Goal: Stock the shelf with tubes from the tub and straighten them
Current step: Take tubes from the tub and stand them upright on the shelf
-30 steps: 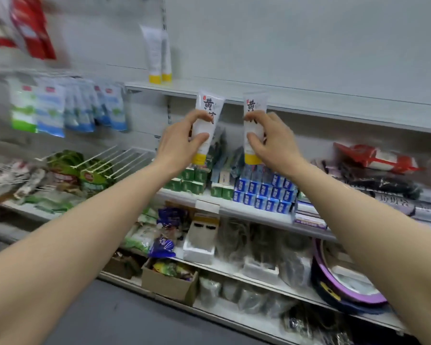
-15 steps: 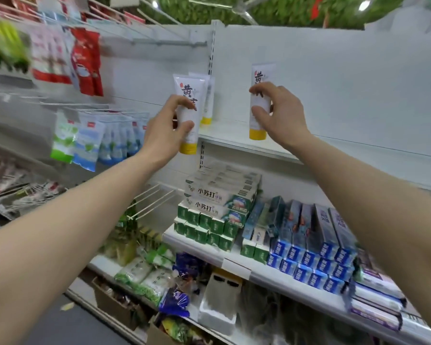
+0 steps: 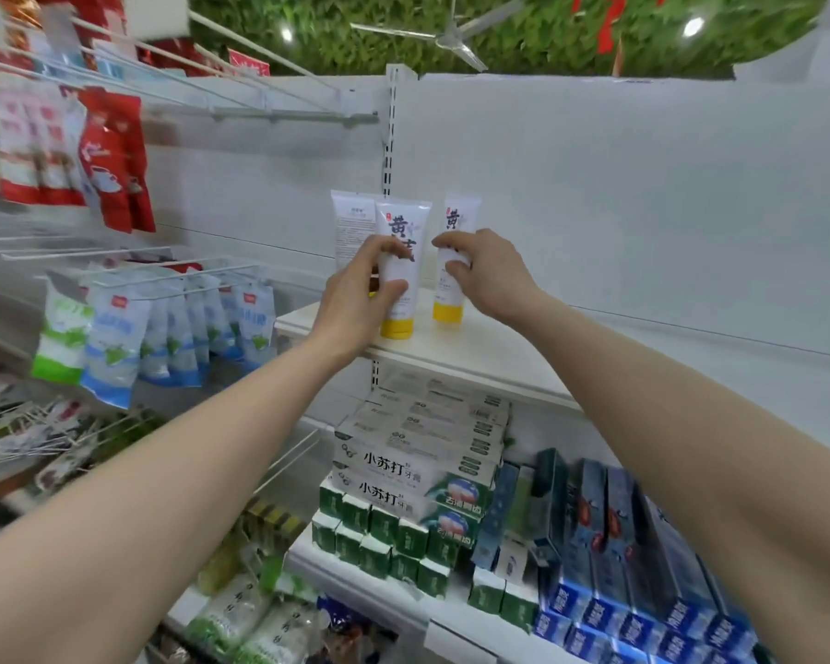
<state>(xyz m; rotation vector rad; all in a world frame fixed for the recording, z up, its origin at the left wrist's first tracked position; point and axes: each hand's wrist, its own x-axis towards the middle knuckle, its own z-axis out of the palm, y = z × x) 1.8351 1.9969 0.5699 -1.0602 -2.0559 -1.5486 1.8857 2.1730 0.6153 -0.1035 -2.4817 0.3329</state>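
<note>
**Both tubes now stand on the upper shelf**

Since half a second ago you have lowered both tubes from mid-air until their yellow caps meet the white upper shelf (image 3: 475, 349). Your left hand (image 3: 355, 299) keeps its grip around the middle of the left tube (image 3: 401, 261), thumb on one side and fingers curled across the printed front. Your right hand (image 3: 487, 275) pinches the right tube (image 3: 456, 222) at its waist, fingertips (image 3: 444, 242) over the label. Both tubes stand upright, cap down, close beside each other but apart. Just behind your left tube stands a third tube (image 3: 351, 222), turned so its plain back faces you, near the slotted upright (image 3: 390, 151).

On the shelf below lie stacked toothpaste cartons (image 3: 418, 472) above a row of small green boxes (image 3: 379, 534), with blue boxes (image 3: 633, 567) to their right. Hanging sachets (image 3: 164, 333) fill the wire hooks at your left, and red packets (image 3: 111, 155) hang above them.
</note>
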